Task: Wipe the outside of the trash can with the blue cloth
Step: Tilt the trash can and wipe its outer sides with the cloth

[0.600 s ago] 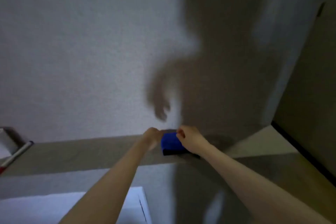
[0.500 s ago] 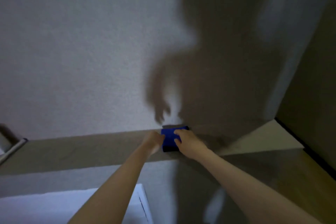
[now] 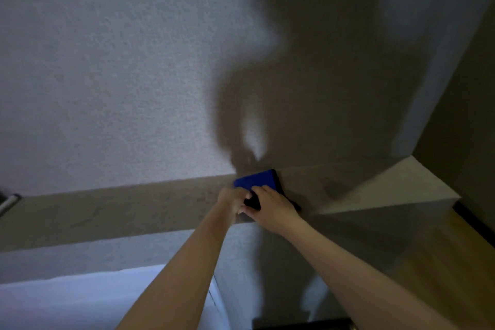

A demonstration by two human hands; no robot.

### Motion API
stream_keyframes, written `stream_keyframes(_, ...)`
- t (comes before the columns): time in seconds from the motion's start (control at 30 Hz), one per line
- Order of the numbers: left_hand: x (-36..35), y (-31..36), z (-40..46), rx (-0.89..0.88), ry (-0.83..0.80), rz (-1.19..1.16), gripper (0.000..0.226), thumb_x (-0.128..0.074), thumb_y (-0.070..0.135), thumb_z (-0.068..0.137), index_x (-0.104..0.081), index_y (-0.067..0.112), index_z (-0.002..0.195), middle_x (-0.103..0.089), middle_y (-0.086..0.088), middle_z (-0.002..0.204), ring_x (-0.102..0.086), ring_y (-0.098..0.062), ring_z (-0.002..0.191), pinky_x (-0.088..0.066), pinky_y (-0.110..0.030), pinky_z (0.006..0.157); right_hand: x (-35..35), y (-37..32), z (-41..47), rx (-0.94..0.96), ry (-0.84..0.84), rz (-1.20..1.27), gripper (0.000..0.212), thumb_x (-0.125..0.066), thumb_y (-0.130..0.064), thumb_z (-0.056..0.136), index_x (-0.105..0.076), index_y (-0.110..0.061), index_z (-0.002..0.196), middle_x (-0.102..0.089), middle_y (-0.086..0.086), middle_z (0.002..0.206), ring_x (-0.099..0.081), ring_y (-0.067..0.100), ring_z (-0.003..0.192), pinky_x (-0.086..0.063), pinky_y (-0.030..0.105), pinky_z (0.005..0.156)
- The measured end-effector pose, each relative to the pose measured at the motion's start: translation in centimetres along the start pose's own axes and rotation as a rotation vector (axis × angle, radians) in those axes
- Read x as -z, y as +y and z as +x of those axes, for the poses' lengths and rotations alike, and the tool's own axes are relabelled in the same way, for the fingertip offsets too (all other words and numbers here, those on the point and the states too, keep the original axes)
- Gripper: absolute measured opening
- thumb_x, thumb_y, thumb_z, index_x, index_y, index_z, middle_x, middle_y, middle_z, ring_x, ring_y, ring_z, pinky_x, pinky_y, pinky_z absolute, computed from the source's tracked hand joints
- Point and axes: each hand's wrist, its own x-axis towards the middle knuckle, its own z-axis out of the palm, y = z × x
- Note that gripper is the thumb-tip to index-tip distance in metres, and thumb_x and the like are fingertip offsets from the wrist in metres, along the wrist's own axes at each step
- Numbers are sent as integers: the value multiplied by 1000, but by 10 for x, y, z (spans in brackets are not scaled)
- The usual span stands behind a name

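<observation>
Both hands are on the blue cloth (image 3: 257,181) right now. My left hand (image 3: 229,199) has its grip curled around the cloth's near-left edge; my right hand (image 3: 273,207) has fingers (image 3: 255,191) laid over the top and thumb tucked beneath, pinching the near-right corner. So both grips are pressed onto the cloth, not spread.

The cloth itself sits folded on a ledge (image 3: 120,211), its far edge touching the textured wall (image 3: 107,75), with a darker layer showing under the blue one. I can't tell whether that is shadow or a second fold.

Working outward from the cloth: a corner of the wall juts out to its right, and wooden floor (image 3: 455,249) shows further right and nearer me. Something white (image 3: 80,300) lies below the cloth at the bottom left, blurred; I can't tell what it is.

I see no trash can at all. I judge this as the pick-up step, wiping not yet begun. Next move calls for lifting the cloth clear of the ledge, then turning to find the can.
</observation>
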Motion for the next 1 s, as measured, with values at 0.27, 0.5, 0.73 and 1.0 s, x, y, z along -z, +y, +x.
stream_keyframes(0.27, 9, 9, -45, 29, -300, -549, 12, -50, 12, 89, -57, 5, 82, -59, -9, 72, -52, -13, 58, -47, -19, 56, 19, -6, -31, 190, 338, 258, 18, -53, -24, 90, -59, -10, 81, -62, 0, 81, -60, 16, 72, -46, 31, 62)
stream_keyframes(0.5, 8, 16, -60, 51, -235, -396, 13, -52, 15, 90, -59, 6, 96, -60, -7, 81, -56, -16, 70, -50, -23, 56, 30, -12, -42, 15, 375, 757, 39, -54, -12, 87, -47, -16, 49, -45, -11, 40, -41, -1, 36, -31, 11, 39)
stream_keyframes(0.73, 11, 5, -70, 103, -245, -252, 14, -41, 0, 85, -52, 8, 80, -56, -11, 83, -53, -21, 74, -48, -32, 68, 26, -5, -60, -139, 282, 1176, 27, -51, -4, 86, -60, -6, 61, -58, -1, 45, -55, 8, 45, -41, 16, 45)
stream_keyframes(1.0, -5, -38, -69, 26, -288, -200, 33, -36, -14, 79, -55, 5, 99, -57, -11, 91, -54, -22, 80, -49, -28, 66, 14, 29, -87, -161, 459, 1053, 31, -36, -27, 98, -50, -21, 70, -52, -2, 67, -48, 10, 60, -36, 24, 55)
